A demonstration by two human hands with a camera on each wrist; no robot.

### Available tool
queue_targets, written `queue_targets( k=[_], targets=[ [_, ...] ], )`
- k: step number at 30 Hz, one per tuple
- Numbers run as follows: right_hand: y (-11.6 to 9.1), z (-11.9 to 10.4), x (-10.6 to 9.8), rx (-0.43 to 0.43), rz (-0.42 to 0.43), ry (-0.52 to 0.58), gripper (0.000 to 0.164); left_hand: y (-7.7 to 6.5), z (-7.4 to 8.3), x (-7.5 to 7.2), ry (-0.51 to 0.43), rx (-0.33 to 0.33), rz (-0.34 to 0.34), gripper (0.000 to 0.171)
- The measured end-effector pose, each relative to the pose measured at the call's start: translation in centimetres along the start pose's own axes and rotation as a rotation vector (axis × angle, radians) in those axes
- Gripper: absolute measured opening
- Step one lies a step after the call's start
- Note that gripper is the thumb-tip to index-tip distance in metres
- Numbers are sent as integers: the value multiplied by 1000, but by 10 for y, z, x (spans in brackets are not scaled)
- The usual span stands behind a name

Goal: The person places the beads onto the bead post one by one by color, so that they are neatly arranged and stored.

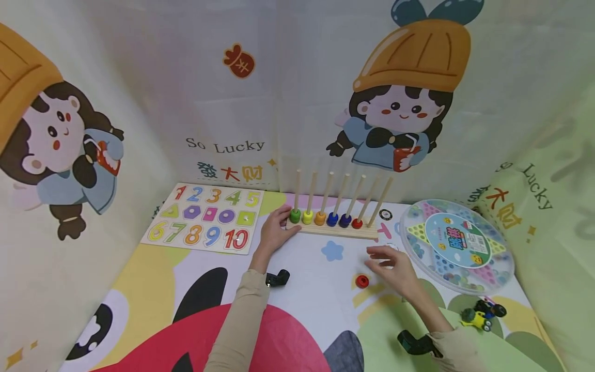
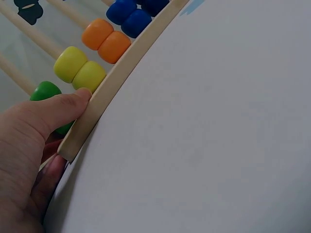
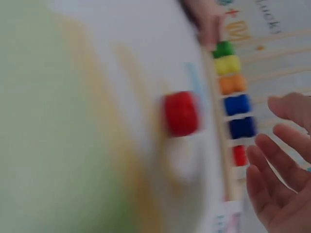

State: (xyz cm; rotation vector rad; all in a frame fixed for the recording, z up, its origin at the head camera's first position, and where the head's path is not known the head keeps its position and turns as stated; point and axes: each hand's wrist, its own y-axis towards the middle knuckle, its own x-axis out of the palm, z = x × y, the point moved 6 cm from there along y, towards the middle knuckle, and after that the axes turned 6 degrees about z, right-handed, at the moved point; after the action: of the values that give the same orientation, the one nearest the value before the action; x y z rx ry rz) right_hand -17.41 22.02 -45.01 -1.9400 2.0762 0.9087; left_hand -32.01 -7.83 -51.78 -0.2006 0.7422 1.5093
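My left hand point(image 1: 275, 232) grips the left end of a wooden peg stand point(image 1: 338, 232). In the left wrist view its thumb point(image 2: 73, 104) lies along the base beside the green beads point(image 2: 46, 91), with fingers tucked round the end. Coloured beads sit low on the upright pegs: green, yellow point(image 2: 80, 68), orange point(image 2: 106, 41), blue, dark blue and a red bead point(image 1: 357, 223); the rightmost peg point(image 1: 380, 201) is bare. My right hand point(image 1: 395, 268) hovers in front of the stand's right end, fingers spread and holding nothing. A loose red bead point(image 3: 181, 114) lies on the table to its left.
A number and shape puzzle board point(image 1: 204, 218) lies at the back left. At the right is a round Chinese checkers box point(image 1: 457, 245) with marbles inside. A small yellow and black toy point(image 1: 481, 315) lies in front of it. A printed cloth wall point(image 1: 307, 119) rises behind the stand.
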Motion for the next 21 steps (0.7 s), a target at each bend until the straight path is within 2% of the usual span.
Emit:
queue_targets(
  k=[4, 9, 15, 19, 21],
  targets=[
    [-20, 13, 15, -13, -88, 13, 33, 0, 2, -1, -3, 0, 4, 61],
    [-32, 16, 25, -82, -125, 3, 37, 0, 3, -2, -10, 0, 6, 61],
    [-36, -3, 27, -172, -109, -42, 39, 1, 3, -2, -23, -4, -2, 61],
    [-37, -26, 22, -186, -91, -44, 37, 0, 4, -2, -25, -5, -5, 61],
    [-37, -23, 21, -185, -72, -45, 37, 0, 4, -2, -30, -5, -7, 61]
  ],
)
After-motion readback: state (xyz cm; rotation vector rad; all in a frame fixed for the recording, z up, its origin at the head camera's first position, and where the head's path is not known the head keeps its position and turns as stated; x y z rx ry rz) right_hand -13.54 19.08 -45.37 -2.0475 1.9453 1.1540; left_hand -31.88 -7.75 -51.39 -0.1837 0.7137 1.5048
